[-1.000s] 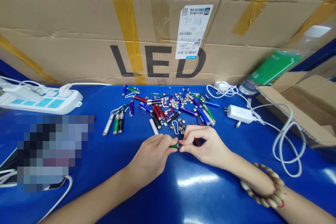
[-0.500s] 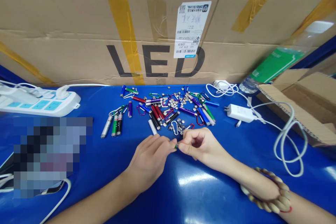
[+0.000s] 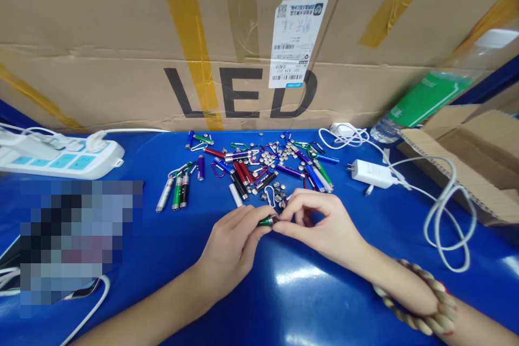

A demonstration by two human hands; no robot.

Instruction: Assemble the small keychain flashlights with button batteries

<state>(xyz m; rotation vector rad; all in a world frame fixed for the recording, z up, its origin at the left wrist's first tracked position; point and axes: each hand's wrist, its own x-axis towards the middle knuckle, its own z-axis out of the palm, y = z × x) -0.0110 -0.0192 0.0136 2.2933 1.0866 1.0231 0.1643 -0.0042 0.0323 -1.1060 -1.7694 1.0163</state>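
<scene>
My left hand (image 3: 233,238) is closed around a small green flashlight tube (image 3: 265,221), its silver end pointing right. At that end, the thumb and fingertips of my right hand (image 3: 326,221) are pinched together. Whatever lies between those fingertips is too small and covered to make out. Just beyond the hands are a white tube (image 3: 235,194), a silver carabiner clip (image 3: 270,195) and several small metal pieces (image 3: 279,189). Farther back lie scattered flashlight tubes (image 3: 243,173) in red, blue, purple and black, coloured carabiners (image 3: 218,170) and many button cells (image 3: 267,158).
Three flashlights on clips (image 3: 177,192) lie to the left, near a white power strip (image 3: 93,165) and a pixelated patch (image 3: 81,243). On the right are a charger (image 3: 373,174) with cable, a bottle (image 3: 430,94) and an open carton (image 3: 446,157). A large cardboard box (image 3: 121,38) stands behind.
More of the green tube shows now between my left fingers. My right hand has turned and risen slightly, its fingertips staying at the tube's silver end.
</scene>
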